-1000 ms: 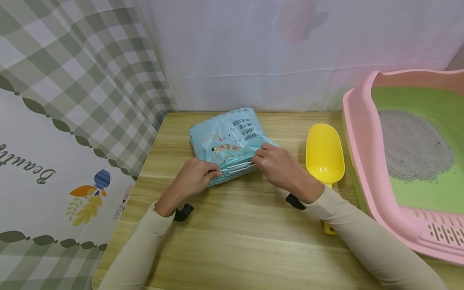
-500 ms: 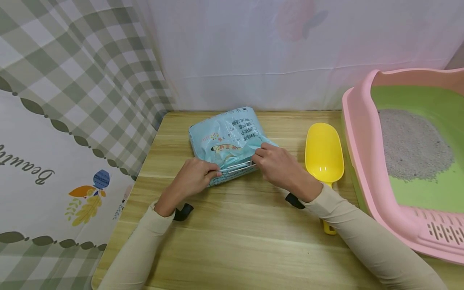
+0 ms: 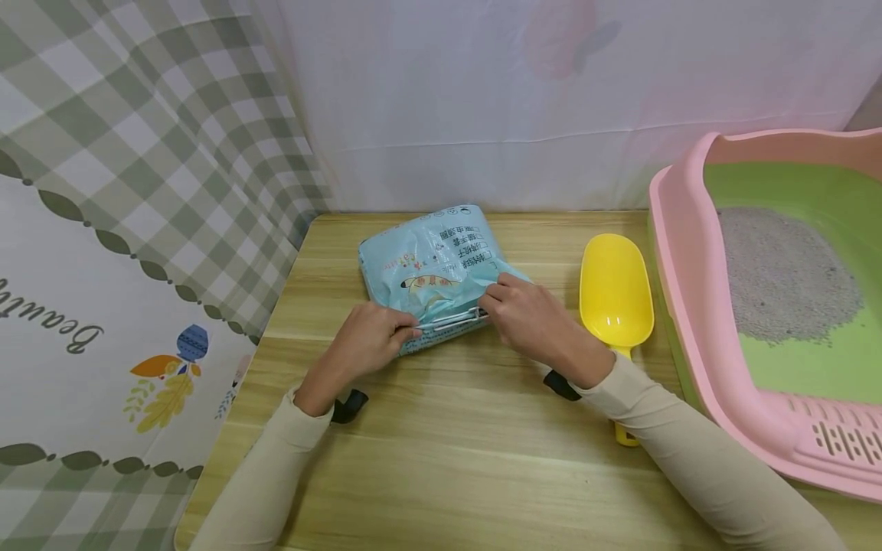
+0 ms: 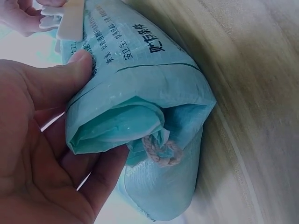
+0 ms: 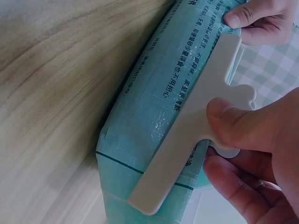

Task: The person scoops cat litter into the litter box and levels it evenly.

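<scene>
A light blue printed plastic bag point(image 3: 441, 245) lies on the wooden table, its near end folded over. My left hand point(image 3: 368, 337) pinches the left corner of that fold between thumb and fingers. A white bag clip point(image 5: 177, 149) lies along the folded edge in the right wrist view. My right hand point(image 3: 524, 317) grips the clip by its wavy grip part, thumb on top and fingers beneath. From the open fold at the bag's end, a short rope loop point(image 4: 161, 151) sticks out in the left wrist view. The head view hides part of the clip behind my right fingers.
A yellow scoop point(image 3: 616, 291) lies right of the bag, its handle partly under my right forearm. Farther right stands a pink and green litter box point(image 3: 730, 367) with grey litter point(image 3: 785, 275) inside. Curtains point(image 3: 482, 92) hang behind the wooden table point(image 3: 448, 459) and on its left.
Both hands stay in almost the same place on the bag. The clip's white bars at the folded edge have shifted slightly.
</scene>
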`<state>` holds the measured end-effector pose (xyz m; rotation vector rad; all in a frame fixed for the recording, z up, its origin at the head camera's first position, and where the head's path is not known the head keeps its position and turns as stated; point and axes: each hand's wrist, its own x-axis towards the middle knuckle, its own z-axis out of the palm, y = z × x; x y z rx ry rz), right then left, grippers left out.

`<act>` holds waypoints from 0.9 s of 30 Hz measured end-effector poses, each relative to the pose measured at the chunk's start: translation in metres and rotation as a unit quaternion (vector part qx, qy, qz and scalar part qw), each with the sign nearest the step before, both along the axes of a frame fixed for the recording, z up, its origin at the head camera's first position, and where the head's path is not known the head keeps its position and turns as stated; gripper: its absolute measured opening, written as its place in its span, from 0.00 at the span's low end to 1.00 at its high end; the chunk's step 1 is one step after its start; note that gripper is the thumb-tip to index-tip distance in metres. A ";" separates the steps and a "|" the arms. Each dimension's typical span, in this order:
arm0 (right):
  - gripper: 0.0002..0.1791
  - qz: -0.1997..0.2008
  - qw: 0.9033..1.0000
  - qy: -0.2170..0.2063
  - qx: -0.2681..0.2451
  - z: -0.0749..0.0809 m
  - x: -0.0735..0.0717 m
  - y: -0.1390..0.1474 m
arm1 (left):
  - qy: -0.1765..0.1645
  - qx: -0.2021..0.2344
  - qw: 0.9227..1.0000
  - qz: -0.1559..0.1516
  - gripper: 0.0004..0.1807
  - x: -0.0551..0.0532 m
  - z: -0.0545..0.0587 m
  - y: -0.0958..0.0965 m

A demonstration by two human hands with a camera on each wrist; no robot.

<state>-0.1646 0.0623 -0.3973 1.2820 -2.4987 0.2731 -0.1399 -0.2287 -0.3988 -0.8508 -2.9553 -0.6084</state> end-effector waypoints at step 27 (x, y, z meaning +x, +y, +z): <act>0.18 0.003 1.000 -0.018 -0.002 -0.005 0.013 0.015 | 0.120 -0.094 0.988 0.010 0.22 0.031 0.010 0.022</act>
